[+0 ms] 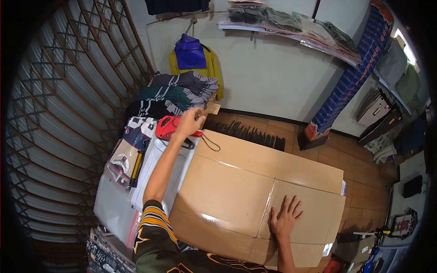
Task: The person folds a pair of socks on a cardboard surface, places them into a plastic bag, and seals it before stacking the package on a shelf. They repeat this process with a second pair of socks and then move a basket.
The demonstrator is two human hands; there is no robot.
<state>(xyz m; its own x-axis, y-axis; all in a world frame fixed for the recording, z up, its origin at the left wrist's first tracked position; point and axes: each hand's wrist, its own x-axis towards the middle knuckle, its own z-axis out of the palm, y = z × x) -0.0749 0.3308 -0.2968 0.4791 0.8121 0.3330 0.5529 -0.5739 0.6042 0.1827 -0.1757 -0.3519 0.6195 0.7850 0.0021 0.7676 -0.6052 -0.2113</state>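
Note:
A large flattened cardboard box (227, 182) lies in front of me, with strips of shiny clear tape along its seams. My right hand (286, 218) rests palm down on its right part, fingers spread. My left hand (191, 122) is stretched out past the box's far left corner, its fingers curled; what they hold, if anything, is hidden. Just beneath and beside that hand is a red tool (167, 127) with a dark cord loop (213, 144) near it, partly covered by the hand. Under the tool lies a white plastic-wrapped stack (157, 164).
Folded dark garments (177, 91) are piled beyond my left hand. A yellow-and-black cutter-like tool (136, 169) lies on bagged clothing at left. A metal folding gate (59, 113) borders the left side. A tall blue printed carton (348, 77) leans against the wall at right.

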